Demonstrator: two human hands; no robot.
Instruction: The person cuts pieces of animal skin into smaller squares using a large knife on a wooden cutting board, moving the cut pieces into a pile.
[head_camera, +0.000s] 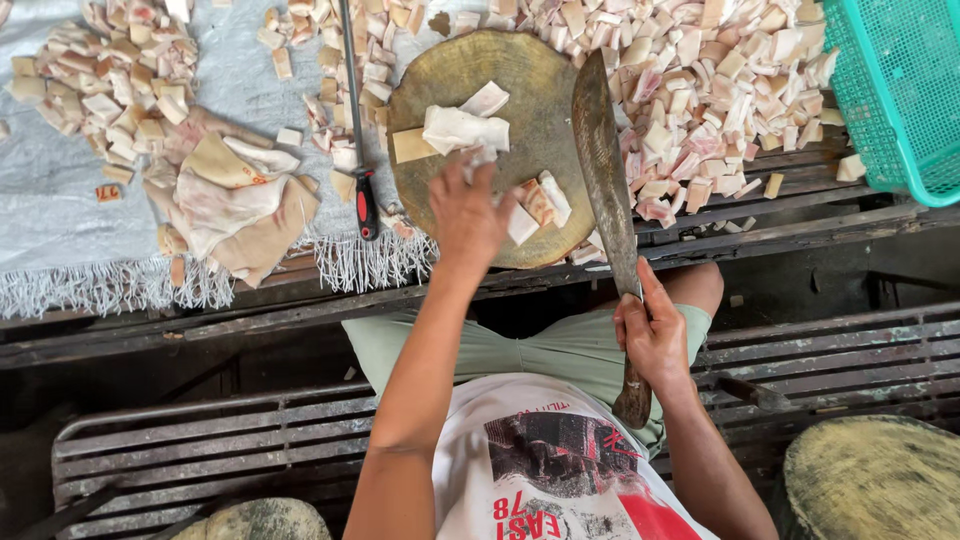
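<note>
The left hand (468, 215) rests palm-down on the round wooden chopping block (545, 85), fingers curled onto a pale slab of pork skin (462, 128) that lies near the block's centre. A few cut pieces (538, 203) lie on the block just beside this hand, toward its near edge.

The right hand (652, 335) is closed fully around the wooden handle of a long, dark-bladed cleaver (603, 165). The blade extends away from the person, crossing the right rim of the block, with its tip near the far edge. The handle end projects below the hand, over the person's lap.

The block sits on a slatted wooden worktop (800, 225). A large heap of small pale and pink cubes (700, 90) covers the worktop behind and to the right of the block. A green plastic basket (900, 90) stands at the far right, beside the heap.

To the left of the block, a sharpening steel with a red-and-black handle (362, 195) lies on a grey fringed cloth (60, 200). Uncut folded skin sheets (232, 200) are stacked on the cloth, with a second pile of cubes (120, 80) behind them.
</note>
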